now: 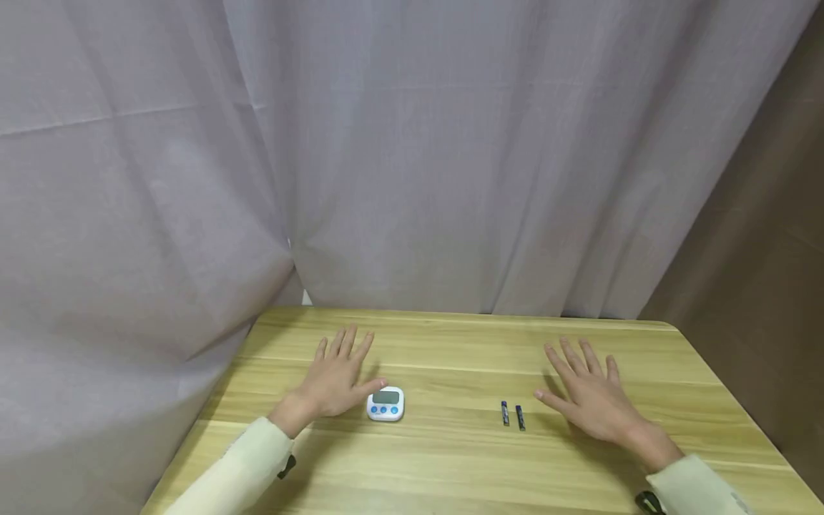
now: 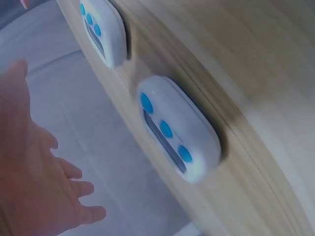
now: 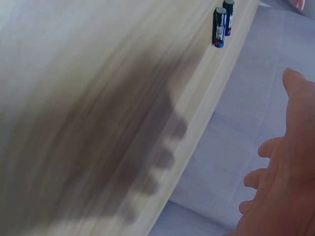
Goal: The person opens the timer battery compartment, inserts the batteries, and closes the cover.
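A white digital timer with a grey screen and three blue buttons lies face up left of the middle of the table. Beside it, over the wood, my left hand is spread with straight fingers, its thumb overlapping the timer's top edge in the head view. In the left wrist view the timer shows up twice. Two small dark batteries lie side by side, apart from each other, right of the middle. My right hand is spread just right of them, fingers straight and holding nothing; its shadow falls on the wood.
The light wooden table has rounded far corners. Grey curtains hang behind its far edge and along the left side, with a darker brown drape on the right. Pale sleeves cover both forearms.
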`<state>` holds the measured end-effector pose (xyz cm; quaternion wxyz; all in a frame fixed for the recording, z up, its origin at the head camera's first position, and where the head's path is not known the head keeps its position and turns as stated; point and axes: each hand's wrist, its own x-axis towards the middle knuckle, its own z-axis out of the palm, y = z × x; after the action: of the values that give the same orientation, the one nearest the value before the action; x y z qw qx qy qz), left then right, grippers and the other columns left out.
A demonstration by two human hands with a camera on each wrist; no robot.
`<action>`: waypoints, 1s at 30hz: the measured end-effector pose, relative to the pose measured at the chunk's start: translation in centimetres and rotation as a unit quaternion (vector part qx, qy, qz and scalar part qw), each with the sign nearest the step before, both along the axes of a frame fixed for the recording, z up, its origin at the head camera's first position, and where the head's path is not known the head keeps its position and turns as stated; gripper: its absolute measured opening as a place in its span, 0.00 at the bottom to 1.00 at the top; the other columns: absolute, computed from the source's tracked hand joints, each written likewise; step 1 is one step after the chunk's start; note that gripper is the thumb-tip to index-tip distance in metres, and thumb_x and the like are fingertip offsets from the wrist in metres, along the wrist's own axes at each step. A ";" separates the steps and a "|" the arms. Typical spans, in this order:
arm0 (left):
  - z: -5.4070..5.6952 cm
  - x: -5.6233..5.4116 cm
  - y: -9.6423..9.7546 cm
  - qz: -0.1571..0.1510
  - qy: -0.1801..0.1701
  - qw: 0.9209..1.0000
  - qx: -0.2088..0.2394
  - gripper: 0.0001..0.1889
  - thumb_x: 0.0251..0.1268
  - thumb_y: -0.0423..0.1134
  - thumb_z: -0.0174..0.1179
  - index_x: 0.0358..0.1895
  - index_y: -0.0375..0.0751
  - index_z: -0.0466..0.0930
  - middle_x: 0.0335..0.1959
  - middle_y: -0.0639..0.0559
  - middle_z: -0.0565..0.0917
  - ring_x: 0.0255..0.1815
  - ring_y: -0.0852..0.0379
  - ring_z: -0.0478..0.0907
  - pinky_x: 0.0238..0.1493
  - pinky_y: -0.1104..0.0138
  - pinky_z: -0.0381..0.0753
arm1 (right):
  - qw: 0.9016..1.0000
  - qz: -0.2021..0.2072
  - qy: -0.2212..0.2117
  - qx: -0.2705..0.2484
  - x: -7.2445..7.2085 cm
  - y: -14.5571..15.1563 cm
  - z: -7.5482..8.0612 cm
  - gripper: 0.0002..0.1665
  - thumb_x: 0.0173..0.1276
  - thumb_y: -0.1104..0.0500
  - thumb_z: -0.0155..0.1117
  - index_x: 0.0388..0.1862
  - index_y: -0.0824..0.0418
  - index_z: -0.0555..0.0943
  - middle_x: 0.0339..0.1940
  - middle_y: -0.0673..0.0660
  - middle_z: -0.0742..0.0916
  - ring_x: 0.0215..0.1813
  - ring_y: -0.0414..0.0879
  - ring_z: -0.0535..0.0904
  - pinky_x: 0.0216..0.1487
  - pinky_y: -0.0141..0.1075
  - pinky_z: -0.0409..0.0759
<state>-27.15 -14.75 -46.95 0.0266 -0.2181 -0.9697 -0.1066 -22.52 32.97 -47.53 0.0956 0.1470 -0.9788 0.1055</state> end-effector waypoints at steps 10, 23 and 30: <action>-0.3 0.4 1.0 -0.038 -0.026 0.999 0.005 0.50 0.75 0.75 0.45 0.88 0.50 0.43 0.87 0.33 0.42 0.87 0.30 0.43 0.83 0.32 0.46 | 1.000 0.006 -0.011 -0.010 -0.1 -1.2 -0.5 0.54 0.77 0.30 0.58 0.88 0.56 0.53 0.88 0.70 0.53 0.86 0.75 0.40 0.74 0.83 0.32; -1.2 1.4 2.0 -0.116 -0.073 0.990 -0.025 0.48 0.71 0.69 0.60 0.84 0.43 0.59 0.82 0.33 0.63 0.82 0.32 0.61 0.77 0.31 0.63 | 1.000 0.016 -0.006 -0.021 -0.3 -2.7 -0.8 0.54 0.76 0.30 0.58 0.89 0.54 0.53 0.88 0.68 0.53 0.86 0.74 0.41 0.74 0.83 0.34; -1.1 1.3 2.5 -0.126 -0.070 0.989 -0.034 0.46 0.71 0.68 0.60 0.83 0.44 0.61 0.80 0.36 0.68 0.80 0.35 0.65 0.76 0.33 0.66 | 1.000 0.018 -0.005 -0.017 -0.4 -3.3 -0.6 0.54 0.76 0.29 0.58 0.89 0.54 0.53 0.88 0.68 0.53 0.86 0.74 0.42 0.75 0.83 0.35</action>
<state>-25.84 -12.25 -48.08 -0.0630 -0.3315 -0.9370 -0.0909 -22.95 29.63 -48.17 0.0914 0.1629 -0.9744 0.1249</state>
